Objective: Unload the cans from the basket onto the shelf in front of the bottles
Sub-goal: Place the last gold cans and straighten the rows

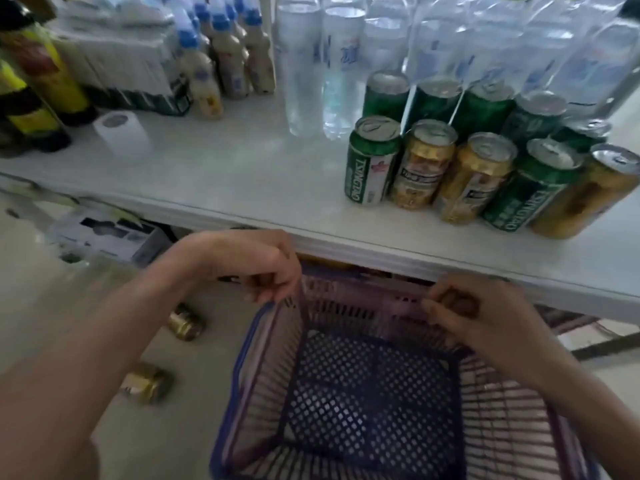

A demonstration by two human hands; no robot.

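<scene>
Below the front edge of the white shelf (242,188), a blue and purple mesh basket (374,386) sits with its latticed bottom bare; no can shows inside it. The left hand (263,268) has its grip curled shut on the basket's far left corner rim, and the right hand (460,306) has its fingers clamped together on the far rim, both arms reaching in from the near side. Up on the shelf, toward the right, the cans (474,154) stand upright in two rows, touching or just beside one another: green ones in the back row and a mix of green and gold in the front row. They stand directly in front of the clear water bottles (450,39), some of which are bundled in shrink wrap. Further left on the shelf are small beige bottles with blue caps (221,57), a roll of white tissue (121,129), and dark bottles with yellow labels (38,74) at the far left edge. On the pale floor (194,427) to the left of the basket, two gold cans (185,326) lie on their sides, apart from each other, and a white box (104,233) sits under the shelf.
</scene>
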